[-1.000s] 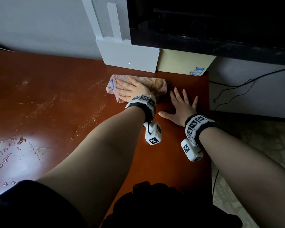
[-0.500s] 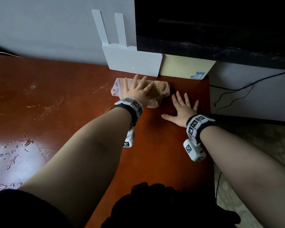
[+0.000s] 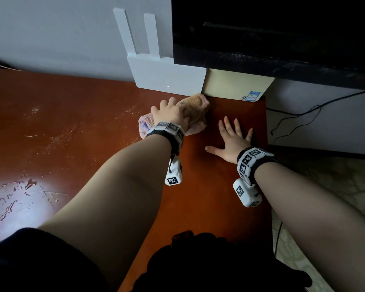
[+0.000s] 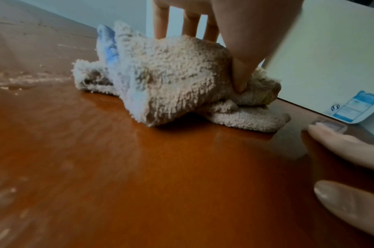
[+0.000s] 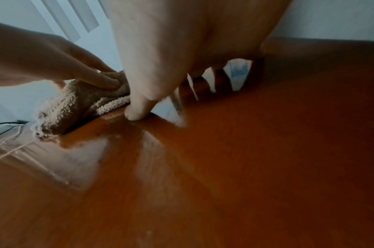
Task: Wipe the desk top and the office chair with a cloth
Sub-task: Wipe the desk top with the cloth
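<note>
cloth [image 3: 195, 108] now bunched, nearer box [image 3: 236, 86]

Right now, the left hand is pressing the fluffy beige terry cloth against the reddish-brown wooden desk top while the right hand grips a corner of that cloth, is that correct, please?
Not quite. The right hand holds no corner of the fluffy beige terry cloth: it lies flat, fingers spread, on the reddish-brown wooden desk top beside the cloth, as the head view shows. The left hand does press the cloth onto the desk.

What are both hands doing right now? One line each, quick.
Left hand: holding the cloth, thumb and fingers pinching it against the desk.
Right hand: open, fingers spread flat on the desk, holding nothing.
</note>
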{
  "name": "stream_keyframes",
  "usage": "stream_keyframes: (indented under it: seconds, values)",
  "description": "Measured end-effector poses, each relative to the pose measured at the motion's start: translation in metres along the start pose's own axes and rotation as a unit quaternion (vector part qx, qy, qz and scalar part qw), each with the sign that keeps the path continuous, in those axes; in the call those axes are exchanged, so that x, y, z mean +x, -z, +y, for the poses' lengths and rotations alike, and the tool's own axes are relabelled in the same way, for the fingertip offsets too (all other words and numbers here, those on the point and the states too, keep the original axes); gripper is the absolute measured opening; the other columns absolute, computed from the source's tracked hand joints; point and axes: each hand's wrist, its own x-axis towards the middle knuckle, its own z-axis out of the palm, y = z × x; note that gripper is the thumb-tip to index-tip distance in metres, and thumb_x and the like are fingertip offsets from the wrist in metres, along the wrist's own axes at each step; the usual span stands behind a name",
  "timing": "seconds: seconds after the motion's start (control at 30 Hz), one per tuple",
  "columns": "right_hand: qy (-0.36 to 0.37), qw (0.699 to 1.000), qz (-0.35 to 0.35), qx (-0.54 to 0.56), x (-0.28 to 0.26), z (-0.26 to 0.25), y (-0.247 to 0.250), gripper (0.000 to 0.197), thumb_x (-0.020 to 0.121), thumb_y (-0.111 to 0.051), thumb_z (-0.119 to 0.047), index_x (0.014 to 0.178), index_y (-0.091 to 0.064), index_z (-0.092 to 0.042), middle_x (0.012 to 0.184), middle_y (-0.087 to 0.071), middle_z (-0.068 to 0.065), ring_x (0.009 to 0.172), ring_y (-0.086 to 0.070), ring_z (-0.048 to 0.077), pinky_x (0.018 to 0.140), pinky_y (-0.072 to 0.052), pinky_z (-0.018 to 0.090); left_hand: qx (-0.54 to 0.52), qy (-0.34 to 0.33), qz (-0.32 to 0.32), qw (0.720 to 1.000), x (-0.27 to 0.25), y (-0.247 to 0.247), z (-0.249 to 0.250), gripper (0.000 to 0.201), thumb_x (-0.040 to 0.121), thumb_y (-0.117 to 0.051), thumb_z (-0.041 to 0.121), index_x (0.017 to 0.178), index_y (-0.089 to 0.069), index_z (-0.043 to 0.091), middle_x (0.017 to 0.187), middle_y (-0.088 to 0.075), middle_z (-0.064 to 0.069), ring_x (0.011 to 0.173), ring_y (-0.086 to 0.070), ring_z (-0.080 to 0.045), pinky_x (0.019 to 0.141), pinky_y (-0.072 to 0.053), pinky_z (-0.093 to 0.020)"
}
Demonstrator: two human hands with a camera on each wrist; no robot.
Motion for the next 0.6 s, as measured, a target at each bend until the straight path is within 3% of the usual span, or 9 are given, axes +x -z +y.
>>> stream_keyframes:
  seconds: [0.17, 0.27, 0.4, 0.53, 0.6]
  values:
    - [0.001, 1.000, 0.001, 0.000, 0.001, 0.000, -0.002, 0.100, 0.078, -0.030, -0.081, 0.149, 0.014, -0.026, 0.156, 0.024, -0.005, 0.142, 0.023, 0.023, 0.109, 0.010, 0.063, -0.042, 0.028, 0.005, 0.999, 0.006, 0.003, -0.002, 0.038, 0.088, -0.054, 0.044, 0.119, -0.061, 0.022, 0.117, -0.048, -0.004, 0.113, -0.043, -0.025, 0.095, -0.032, -0.041]
    - [0.003, 1.000, 0.005, -0.001, 0.001, 0.001, -0.003, 0.101, 0.077, -0.029, -0.082, 0.149, 0.013, -0.026, 0.156, 0.024, -0.006, 0.142, 0.024, 0.023, 0.109, 0.011, 0.063, -0.087, 0.071, 0.008, 0.994, 0.007, 0.002, -0.003, 0.040, 0.086, -0.056, 0.043, 0.114, -0.060, 0.014, 0.113, -0.052, -0.006, 0.108, -0.050, -0.027, 0.091, -0.040, -0.040]
    - [0.004, 1.000, 0.006, -0.003, 0.001, 0.001, -0.003, 0.101, 0.077, -0.028, -0.082, 0.149, 0.014, -0.026, 0.155, 0.024, -0.005, 0.142, 0.024, 0.023, 0.108, 0.013, 0.062, -0.192, 0.141, 0.004, 0.971, 0.009, 0.004, -0.005, 0.039, 0.082, -0.059, 0.037, 0.109, -0.059, 0.008, 0.106, -0.059, -0.008, 0.095, -0.061, -0.028, 0.078, -0.051, -0.037]
    - [0.000, 1.000, 0.003, -0.003, 0.001, 0.000, -0.002, 0.101, 0.078, -0.030, -0.081, 0.149, 0.014, -0.026, 0.155, 0.026, -0.006, 0.141, 0.025, 0.023, 0.109, 0.012, 0.062, -0.250, 0.172, -0.009, 0.953, 0.009, 0.014, -0.002, 0.042, 0.083, -0.058, 0.031, 0.121, -0.052, 0.013, 0.110, -0.062, -0.009, 0.096, -0.062, -0.031, 0.080, -0.051, -0.035]
    - [-0.004, 1.000, -0.003, -0.003, 0.001, -0.001, -0.001, 0.099, 0.079, -0.032, -0.079, 0.149, 0.014, -0.026, 0.154, 0.027, -0.006, 0.141, 0.026, 0.023, 0.109, 0.012, 0.063, -0.313, 0.211, 0.000, 0.926, 0.010, 0.016, -0.004, 0.051, 0.082, -0.059, 0.029, 0.130, -0.046, 0.018, 0.113, -0.062, -0.008, 0.100, -0.062, -0.029, 0.080, -0.047, -0.030]
